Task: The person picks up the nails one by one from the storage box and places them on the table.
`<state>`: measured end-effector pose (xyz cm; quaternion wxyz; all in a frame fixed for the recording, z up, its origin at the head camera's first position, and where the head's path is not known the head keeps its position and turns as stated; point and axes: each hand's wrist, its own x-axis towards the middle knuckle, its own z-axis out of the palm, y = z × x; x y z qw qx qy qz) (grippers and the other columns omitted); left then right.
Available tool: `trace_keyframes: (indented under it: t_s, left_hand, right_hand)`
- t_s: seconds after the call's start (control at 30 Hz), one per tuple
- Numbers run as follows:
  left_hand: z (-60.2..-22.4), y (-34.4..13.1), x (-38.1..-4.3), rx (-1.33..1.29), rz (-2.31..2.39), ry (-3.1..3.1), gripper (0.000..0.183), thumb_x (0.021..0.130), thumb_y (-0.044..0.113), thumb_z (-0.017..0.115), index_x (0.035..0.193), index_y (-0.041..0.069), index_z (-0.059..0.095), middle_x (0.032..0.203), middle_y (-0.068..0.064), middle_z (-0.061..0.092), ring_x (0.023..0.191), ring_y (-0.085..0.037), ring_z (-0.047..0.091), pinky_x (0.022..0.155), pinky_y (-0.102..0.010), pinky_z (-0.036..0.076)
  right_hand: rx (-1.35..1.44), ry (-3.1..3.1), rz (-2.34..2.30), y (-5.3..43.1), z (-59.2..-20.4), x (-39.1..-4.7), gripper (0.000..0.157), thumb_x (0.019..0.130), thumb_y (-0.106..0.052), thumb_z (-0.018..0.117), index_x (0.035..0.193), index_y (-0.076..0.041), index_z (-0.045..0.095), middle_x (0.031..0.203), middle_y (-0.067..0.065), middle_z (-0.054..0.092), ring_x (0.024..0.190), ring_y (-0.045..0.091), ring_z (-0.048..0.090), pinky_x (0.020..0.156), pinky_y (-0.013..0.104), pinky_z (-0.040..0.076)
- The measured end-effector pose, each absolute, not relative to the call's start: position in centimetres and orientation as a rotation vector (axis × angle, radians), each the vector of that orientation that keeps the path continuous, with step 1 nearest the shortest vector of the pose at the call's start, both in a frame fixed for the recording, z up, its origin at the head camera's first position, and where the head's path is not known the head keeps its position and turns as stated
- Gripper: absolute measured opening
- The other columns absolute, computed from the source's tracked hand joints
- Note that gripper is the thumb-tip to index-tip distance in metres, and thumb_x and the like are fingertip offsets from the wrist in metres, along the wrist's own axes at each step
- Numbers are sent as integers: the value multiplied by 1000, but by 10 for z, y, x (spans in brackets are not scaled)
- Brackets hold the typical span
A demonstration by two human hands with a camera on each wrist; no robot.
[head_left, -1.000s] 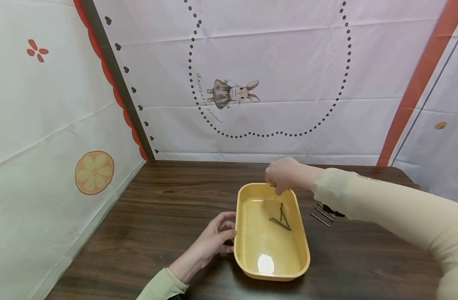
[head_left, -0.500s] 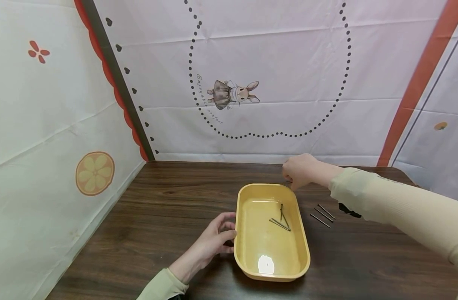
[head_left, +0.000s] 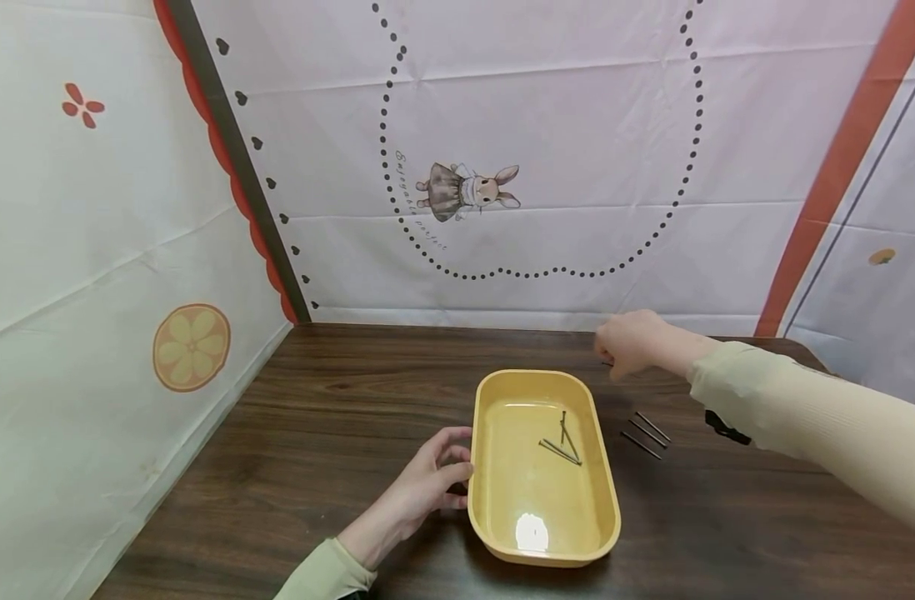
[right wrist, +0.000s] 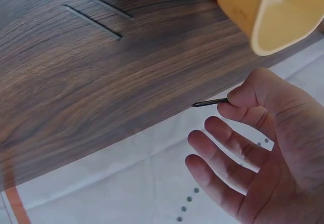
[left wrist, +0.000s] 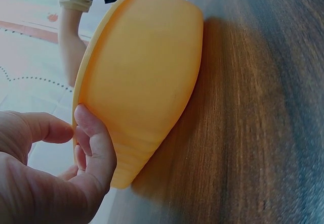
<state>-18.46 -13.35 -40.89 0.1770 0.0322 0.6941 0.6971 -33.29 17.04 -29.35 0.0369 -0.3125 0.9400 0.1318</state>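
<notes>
A yellow tray (head_left: 502,517) stands on the dark wood table. My left hand (head_left: 423,483) is at its left side; in the left wrist view the bent fingertips (left wrist: 88,120) and thumb touch the tray near the rim, outside it. Beyond the tray's far right corner, my right hand (head_left: 633,342) is raised over the table. Its thumb and forefinger pinch a dark nail (right wrist: 211,102), the point sticking out and the rest hidden; the other fingers are loosely bent. Several nails (head_left: 559,451) lie crossed inside the tray, on its right half.
Three more nails (head_left: 647,429) lie roughly parallel on the table (head_left: 337,400), right of the tray. A printed cloth (head_left: 562,108) hangs along the table's back edge, with another cloth (head_left: 90,333) at the left side.
My right hand has moved right, from above the tray's far rim to beyond its far right corner, still pinching a nail. The left hand and the tray stay put.
</notes>
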Motion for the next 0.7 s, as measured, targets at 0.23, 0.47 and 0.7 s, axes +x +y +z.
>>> trace_keyframes:
  t_s: [0.23, 0.47, 0.7]
  left_hand:
    - [-409, -133, -185, 86, 1970, 1958, 54, 95, 4, 54, 146, 4, 35, 112, -12, 53, 82, -17, 59, 61, -25, 55]
    - [-410, -134, -186, 77, 1971, 1960, 54, 95, 4, 54, 146, 4, 36, 112, -12, 53, 82, -17, 59, 62, -25, 55]
    - [-410, -134, -186, 87, 1978, 1955, 54, 95, 4, 54, 146, 4, 35, 112, -12, 53, 82, -17, 58, 62, -25, 55]
  right_hand:
    - [-923, 2893, 367, 188, -294, -338, 35, 64, -15, 73, 55, -23, 40, 59, -8, 40, 58, 11, 37, 48, 26, 25]
    - [-874, 2895, 343, 199, -291, -341, 33, 65, -16, 73, 56, -22, 42, 58, -8, 38, 58, 11, 37, 49, 26, 26]
    - [-840, 2891, 323, 211, -293, -343, 33, 68, -16, 74, 58, -21, 44, 58, -8, 39, 57, 11, 37, 50, 26, 26]
